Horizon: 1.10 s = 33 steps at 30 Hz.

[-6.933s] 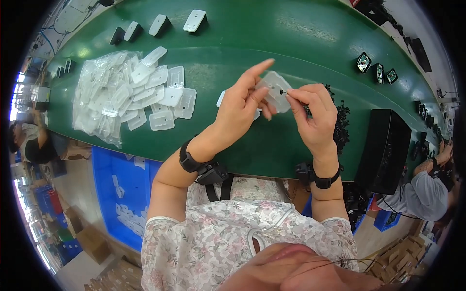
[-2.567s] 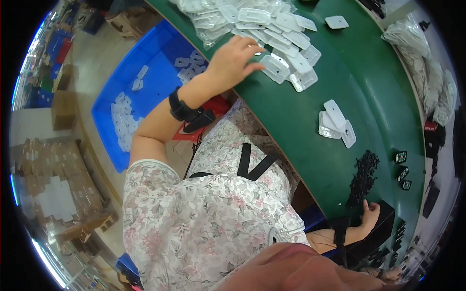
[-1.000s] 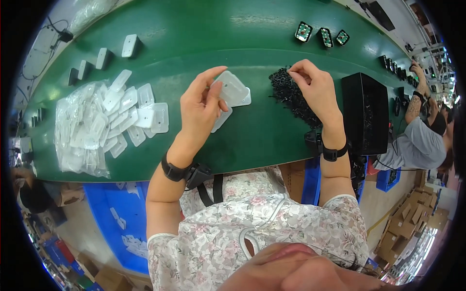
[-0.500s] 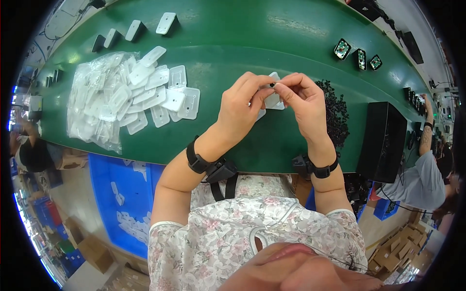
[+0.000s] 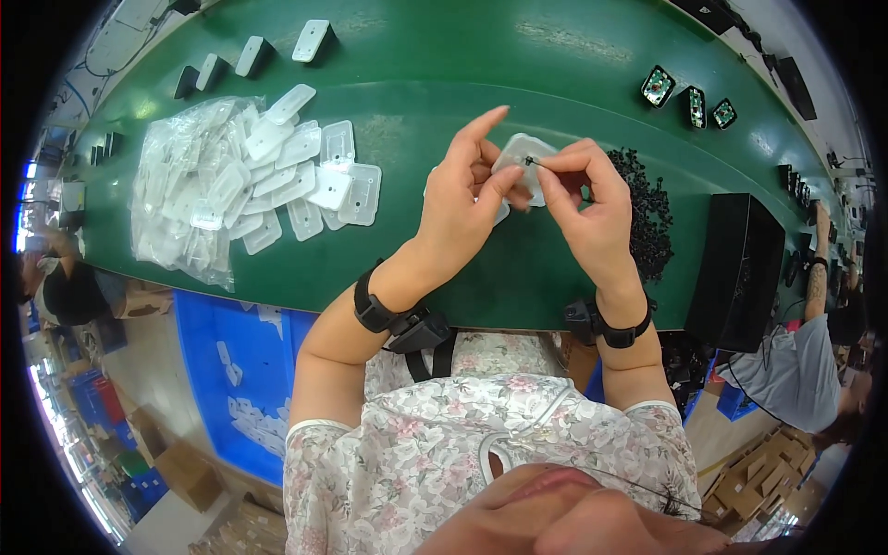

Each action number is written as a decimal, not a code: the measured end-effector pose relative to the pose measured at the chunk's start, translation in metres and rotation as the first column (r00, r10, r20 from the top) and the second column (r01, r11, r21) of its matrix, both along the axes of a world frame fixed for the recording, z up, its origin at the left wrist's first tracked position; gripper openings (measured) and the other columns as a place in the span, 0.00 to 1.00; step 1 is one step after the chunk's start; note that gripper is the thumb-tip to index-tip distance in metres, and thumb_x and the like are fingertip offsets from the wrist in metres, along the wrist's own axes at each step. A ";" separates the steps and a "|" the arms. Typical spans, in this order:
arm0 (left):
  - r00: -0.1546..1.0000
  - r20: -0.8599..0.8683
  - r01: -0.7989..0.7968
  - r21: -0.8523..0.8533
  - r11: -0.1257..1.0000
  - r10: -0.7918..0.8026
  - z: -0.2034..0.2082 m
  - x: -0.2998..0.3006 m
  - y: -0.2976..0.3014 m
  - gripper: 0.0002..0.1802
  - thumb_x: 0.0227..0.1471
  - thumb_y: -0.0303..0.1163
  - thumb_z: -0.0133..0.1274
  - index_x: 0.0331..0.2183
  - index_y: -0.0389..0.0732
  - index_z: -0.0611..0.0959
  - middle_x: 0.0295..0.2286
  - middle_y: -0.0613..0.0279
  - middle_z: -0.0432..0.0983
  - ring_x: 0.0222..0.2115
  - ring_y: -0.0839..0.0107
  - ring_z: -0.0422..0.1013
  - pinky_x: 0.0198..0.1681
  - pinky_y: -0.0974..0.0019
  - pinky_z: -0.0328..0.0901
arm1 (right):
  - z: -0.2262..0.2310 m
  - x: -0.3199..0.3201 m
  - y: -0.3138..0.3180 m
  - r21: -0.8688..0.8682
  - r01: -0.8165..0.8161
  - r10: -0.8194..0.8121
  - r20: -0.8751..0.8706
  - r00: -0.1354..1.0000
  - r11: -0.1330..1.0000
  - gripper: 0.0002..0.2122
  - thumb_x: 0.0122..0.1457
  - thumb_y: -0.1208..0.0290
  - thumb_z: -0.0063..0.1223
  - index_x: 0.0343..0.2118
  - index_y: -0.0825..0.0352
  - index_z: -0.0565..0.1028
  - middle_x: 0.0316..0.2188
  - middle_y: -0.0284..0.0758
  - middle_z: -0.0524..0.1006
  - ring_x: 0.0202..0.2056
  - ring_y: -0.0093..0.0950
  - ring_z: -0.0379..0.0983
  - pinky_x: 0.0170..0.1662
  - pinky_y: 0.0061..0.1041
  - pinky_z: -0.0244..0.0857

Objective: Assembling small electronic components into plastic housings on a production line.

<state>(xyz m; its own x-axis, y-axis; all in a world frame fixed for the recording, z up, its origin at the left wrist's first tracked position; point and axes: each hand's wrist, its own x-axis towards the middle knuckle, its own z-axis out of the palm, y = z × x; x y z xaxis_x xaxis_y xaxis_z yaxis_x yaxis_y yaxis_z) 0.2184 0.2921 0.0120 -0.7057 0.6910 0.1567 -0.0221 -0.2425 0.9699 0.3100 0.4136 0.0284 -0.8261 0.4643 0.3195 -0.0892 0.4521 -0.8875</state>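
Observation:
Over the green table, my left hand (image 5: 462, 194) is closed at the left edge of a translucent white plate (image 5: 514, 148). Its index finger points up and away, its thumb lies at the plate's edge, and the lower fingers are curled and blurred. My right hand (image 5: 592, 199) pinches a tiny black piece (image 5: 529, 161) between thumb and index finger, against the face of the plate. Whether the piece passes through a hole in the plate cannot be seen. Part of another white plate (image 5: 501, 215) shows below my left fingers.
A heap of white plates (image 5: 264, 185), partly in a clear bag (image 5: 153, 213), lies left. Small black pieces (image 5: 652, 217) are piled right, beside a black box (image 5: 731, 268). Black housings (image 5: 313, 42) and circuit-filled ones (image 5: 658, 86) stand farther back. A blue bin (image 5: 203, 370) sits below left.
My left index finger has lifted off the black piece and stretched out. My right hand has shifted slightly right, still pinching the piece, and more of the plate shows.

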 end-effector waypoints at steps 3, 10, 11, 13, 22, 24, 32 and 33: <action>0.999 0.038 -0.017 0.084 0.996 0.014 -0.004 -0.001 0.003 0.09 0.53 0.19 0.45 0.39 0.30 0.72 0.26 0.62 0.70 0.28 0.72 0.74 0.31 0.73 0.70 | -0.001 0.000 -0.001 0.008 0.010 -0.010 -0.005 1.000 1.000 0.03 0.50 0.81 0.54 0.26 0.67 0.72 0.24 0.25 0.66 0.22 0.11 0.57 0.23 0.12 0.49; 0.987 0.144 0.072 0.028 0.997 -0.076 -0.004 -0.002 -0.001 0.05 0.53 0.21 0.47 0.34 0.31 0.72 0.31 0.63 0.71 0.34 0.73 0.73 0.35 0.74 0.68 | -0.001 0.000 0.003 -0.093 -0.023 0.024 0.008 1.000 0.995 0.03 0.50 0.80 0.55 0.24 0.66 0.72 0.21 0.23 0.66 0.21 0.10 0.56 0.22 0.11 0.46; 0.995 0.088 0.052 -0.002 0.999 -0.052 -0.004 -0.002 -0.002 0.05 0.52 0.21 0.47 0.34 0.32 0.72 0.31 0.63 0.72 0.34 0.74 0.73 0.34 0.75 0.67 | 0.001 0.000 0.004 -0.147 -0.050 0.058 0.049 0.997 0.988 0.03 0.50 0.79 0.56 0.24 0.66 0.72 0.21 0.22 0.67 0.21 0.10 0.56 0.22 0.11 0.46; 0.997 0.071 0.042 -0.003 0.999 -0.042 -0.006 -0.001 -0.001 0.05 0.52 0.21 0.48 0.34 0.32 0.72 0.31 0.63 0.71 0.34 0.74 0.73 0.34 0.75 0.67 | 0.002 0.001 0.006 -0.172 -0.047 0.063 0.086 0.994 0.984 0.03 0.50 0.78 0.56 0.24 0.66 0.72 0.21 0.22 0.67 0.21 0.10 0.57 0.22 0.11 0.47; 0.995 -0.101 0.027 -0.001 1.000 -0.027 -0.007 0.001 0.000 0.04 0.51 0.19 0.47 0.33 0.31 0.74 0.31 0.62 0.69 0.33 0.73 0.74 0.32 0.74 0.67 | -0.005 0.002 0.021 -0.432 -0.067 0.145 0.150 0.978 0.899 0.04 0.49 0.76 0.57 0.24 0.67 0.72 0.21 0.24 0.71 0.22 0.11 0.61 0.25 0.11 0.53; 0.987 -0.158 0.020 -0.006 1.000 -0.020 -0.006 0.000 0.000 0.04 0.51 0.19 0.47 0.32 0.31 0.74 0.31 0.61 0.69 0.32 0.73 0.74 0.31 0.74 0.68 | -0.004 0.003 0.022 -0.428 -0.071 0.144 0.141 0.979 0.901 0.05 0.48 0.74 0.57 0.22 0.67 0.73 0.19 0.23 0.70 0.20 0.10 0.59 0.23 0.12 0.51; 0.979 -0.202 -0.048 -0.071 0.996 0.033 -0.010 -0.002 -0.001 0.02 0.50 0.20 0.49 0.30 0.31 0.75 0.28 0.60 0.71 0.28 0.71 0.75 0.29 0.73 0.69 | 0.002 0.003 0.018 -0.337 -0.068 0.162 0.260 0.952 0.939 0.04 0.50 0.76 0.57 0.26 0.68 0.72 0.24 0.25 0.72 0.25 0.12 0.64 0.29 0.11 0.58; 0.979 -0.201 -0.049 -0.071 0.996 0.034 -0.009 -0.002 -0.001 0.02 0.50 0.20 0.49 0.30 0.31 0.75 0.28 0.60 0.71 0.28 0.71 0.75 0.29 0.73 0.69 | 0.003 0.002 0.017 -0.337 -0.069 0.163 0.261 0.952 0.939 0.04 0.50 0.76 0.57 0.26 0.68 0.72 0.24 0.25 0.72 0.25 0.12 0.64 0.29 0.11 0.58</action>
